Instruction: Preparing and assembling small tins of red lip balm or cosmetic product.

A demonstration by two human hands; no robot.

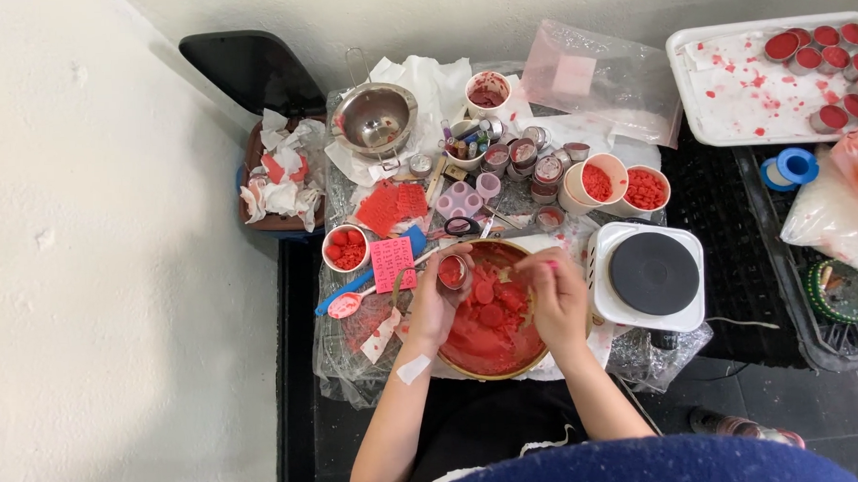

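My left hand (433,303) holds a small round tin (452,271) filled with red wax, tilted over a wide wooden bowl (471,368). The bowl holds a heap of red wax discs and crumbs (489,315). My right hand (556,294) rests over the bowl's right side with its fingers curled close to the tin; whether it grips anything is hidden. A white patch is stuck on my left forearm.
A white electric hotplate (651,274) stands right of the bowl. Behind are cups of red wax (598,181), several small tins (521,157), a steel bowl (375,119), a pink mould (463,204), a blue spatula (368,276). A white tray of filled tins (756,87) sits far right.
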